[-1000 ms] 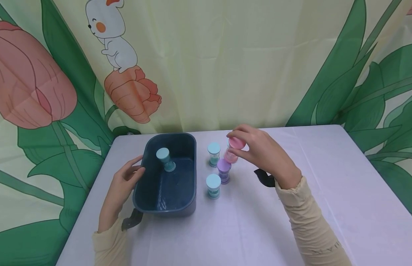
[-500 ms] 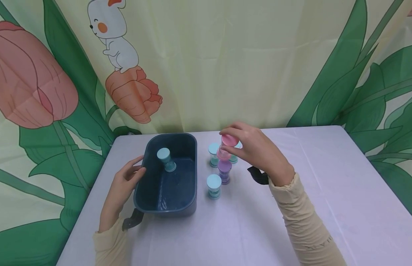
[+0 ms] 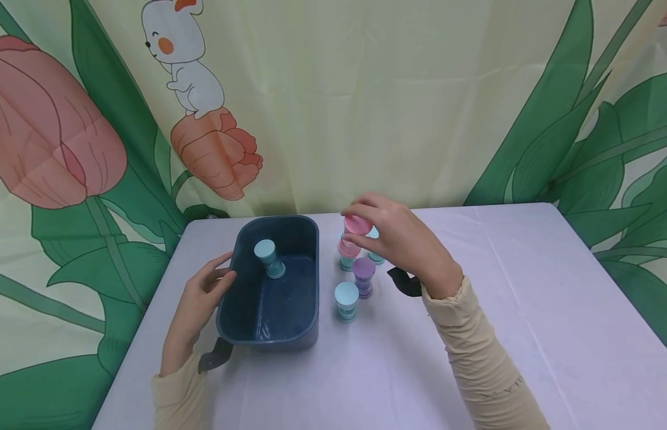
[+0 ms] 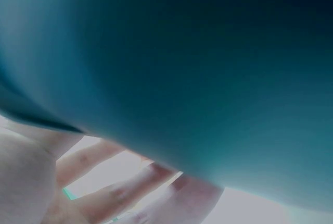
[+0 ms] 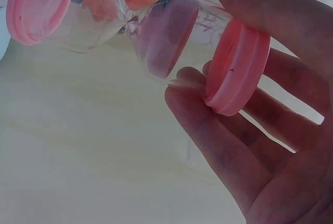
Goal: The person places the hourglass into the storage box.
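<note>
My right hand (image 3: pixel 406 242) pinches a pink-capped hourglass (image 3: pixel 358 225) near its upper end and holds it above the table. Clear glass and pink sand show in that hourglass (image 5: pixel 169 36) in the right wrist view, thumb and fingers around one cap. My left hand (image 3: pixel 198 295) touches the left wall of a dark blue tub (image 3: pixel 266 316); its fingers (image 4: pixel 122 195) lie extended and spread against the wall in the left wrist view. Inside the tub a light blue hourglass (image 3: pixel 266 251) leans over.
Right of the tub, a purple hourglass (image 3: pixel 364 272) and a light blue hourglass (image 3: pixel 346 294) stand upright on the white-covered table (image 3: pixel 473 358). Two more blue ones are partly hidden behind the pink hourglass and right hand. A printed curtain (image 3: pixel 366 119) hangs behind.
My right hand has carried the pink hourglass leftward, from the right of the purple hourglass to in front of the back blue one. The left hand and tub stay put.
</note>
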The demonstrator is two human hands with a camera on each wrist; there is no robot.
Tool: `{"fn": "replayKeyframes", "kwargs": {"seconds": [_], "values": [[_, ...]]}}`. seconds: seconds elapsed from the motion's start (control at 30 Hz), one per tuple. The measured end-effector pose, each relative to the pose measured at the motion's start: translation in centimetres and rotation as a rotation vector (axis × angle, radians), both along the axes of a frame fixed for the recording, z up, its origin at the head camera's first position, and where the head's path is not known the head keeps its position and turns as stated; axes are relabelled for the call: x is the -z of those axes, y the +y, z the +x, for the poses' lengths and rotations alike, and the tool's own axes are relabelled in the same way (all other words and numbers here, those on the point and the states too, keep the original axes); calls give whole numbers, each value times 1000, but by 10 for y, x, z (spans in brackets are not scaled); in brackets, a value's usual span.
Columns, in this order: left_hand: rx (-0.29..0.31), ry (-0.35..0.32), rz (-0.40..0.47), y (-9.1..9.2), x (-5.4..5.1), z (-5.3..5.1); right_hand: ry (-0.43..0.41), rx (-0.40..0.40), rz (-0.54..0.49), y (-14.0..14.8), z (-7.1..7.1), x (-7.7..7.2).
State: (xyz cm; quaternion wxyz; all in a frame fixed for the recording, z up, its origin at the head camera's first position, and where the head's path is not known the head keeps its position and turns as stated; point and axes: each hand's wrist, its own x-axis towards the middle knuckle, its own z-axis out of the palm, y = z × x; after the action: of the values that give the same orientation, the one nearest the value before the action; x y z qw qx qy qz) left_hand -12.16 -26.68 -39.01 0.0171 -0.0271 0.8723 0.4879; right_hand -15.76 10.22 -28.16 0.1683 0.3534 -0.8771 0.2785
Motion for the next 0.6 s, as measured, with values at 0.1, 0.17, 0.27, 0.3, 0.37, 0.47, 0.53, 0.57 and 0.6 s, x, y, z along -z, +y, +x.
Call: {"fn": "replayKeyframes", "kwargs": {"seconds": [0.1, 0.17, 0.27, 0.3, 0.37, 0.47, 0.53, 0.57, 0.6], "values": [[1, -2, 4, 0, 0, 0, 6, -15, -5, -4, -1, -2], [1, -4, 6, 0, -1, -1, 9, -22, -7, -6, -1, -4], [3, -6, 6, 1, -2, -1, 12, -31, -11, -9, -2, -5], [4, -6, 5, 1, -2, -1, 13, -35, -14, -11, -2, -5], [5, -7, 2, 0, -3, -1, 17, -42, -16, -13, -2, -5], [7, -7, -2, 0, -2, -1, 18, -55, -26, -16, -2, -6], [7, -8, -2, 0, -2, -1, 22, -61, -27, -18, -2, -6], [5, -9, -2, 0, -2, -1, 22, -64, -29, -19, -1, -7], [4, -10, -4, 0, -2, -1, 20, -69, -32, -20, -1, -7]]}}
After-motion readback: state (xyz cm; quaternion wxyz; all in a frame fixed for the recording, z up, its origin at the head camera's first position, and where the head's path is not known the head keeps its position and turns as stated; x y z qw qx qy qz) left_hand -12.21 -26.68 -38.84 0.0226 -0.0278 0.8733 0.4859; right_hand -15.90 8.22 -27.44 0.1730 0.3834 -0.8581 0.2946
